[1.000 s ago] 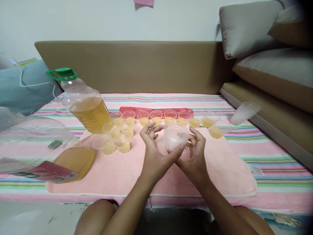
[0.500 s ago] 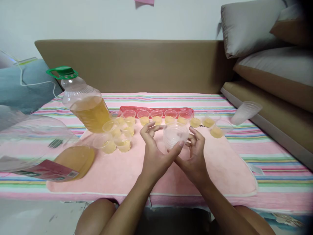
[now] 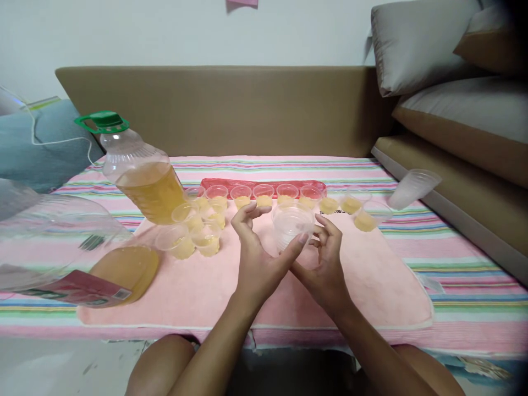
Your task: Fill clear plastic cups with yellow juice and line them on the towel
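Between my two hands, a small stack of nested clear plastic cups is held tilted above the pink towel. My left hand curves round its left and near sides, thumb across the front and fingertips by the rim. From the right, my right hand grips the cups with bent fingers, its thumb partly hidden behind the left one. Beyond them stands a row of clear cups with yellow liquid, among them one cup at the middle. More filled cups cluster to the left.
A large green-capped bottle of yellow liquid stands at left. Nearer, another big clear bottle also holds yellow liquid. A red plastic package lies behind the row. Another cup stack lies at right, beside piled cushions.
The held cups have shifted slightly left with both hands, and their mouth shows a little differently. The cups and bottles on the bed surface stay in place.
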Demonstrator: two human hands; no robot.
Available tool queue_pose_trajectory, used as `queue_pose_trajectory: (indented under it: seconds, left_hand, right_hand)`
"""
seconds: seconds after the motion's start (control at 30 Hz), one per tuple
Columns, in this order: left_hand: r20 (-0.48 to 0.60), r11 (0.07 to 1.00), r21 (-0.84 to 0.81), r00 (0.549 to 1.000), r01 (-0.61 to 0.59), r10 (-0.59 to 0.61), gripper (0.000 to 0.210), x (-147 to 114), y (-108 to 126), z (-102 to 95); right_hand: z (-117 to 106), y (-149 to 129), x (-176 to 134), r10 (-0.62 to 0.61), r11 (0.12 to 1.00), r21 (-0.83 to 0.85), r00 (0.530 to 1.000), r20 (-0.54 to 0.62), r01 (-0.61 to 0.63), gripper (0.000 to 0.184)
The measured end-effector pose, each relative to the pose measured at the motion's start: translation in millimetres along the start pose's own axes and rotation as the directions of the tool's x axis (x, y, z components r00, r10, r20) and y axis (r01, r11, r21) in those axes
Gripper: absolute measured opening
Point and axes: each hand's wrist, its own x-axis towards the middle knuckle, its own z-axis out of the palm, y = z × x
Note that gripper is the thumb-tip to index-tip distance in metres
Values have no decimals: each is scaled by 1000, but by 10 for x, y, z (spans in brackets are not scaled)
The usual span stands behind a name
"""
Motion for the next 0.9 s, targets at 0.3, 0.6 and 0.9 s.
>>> queue_pose_trajectory:
  seconds: [0.3,0.6,0.9]
  left_hand:
    - [-9,998,-31,998,-58,58,77,27,-25,-17]
    - [11,998,-24,998,-62,62,76,6,12,-6]
    - [1,996,-1,996,-86,86,79,0,2,-4]
  right_hand:
    - [16,33,-12,21,1000,9,1000,6,-21,82]
    - [21,24,-20,36,999,-31,999,1,-36,79]
    - [32,34,-25,52,998,-40,999,-4,-53,79]
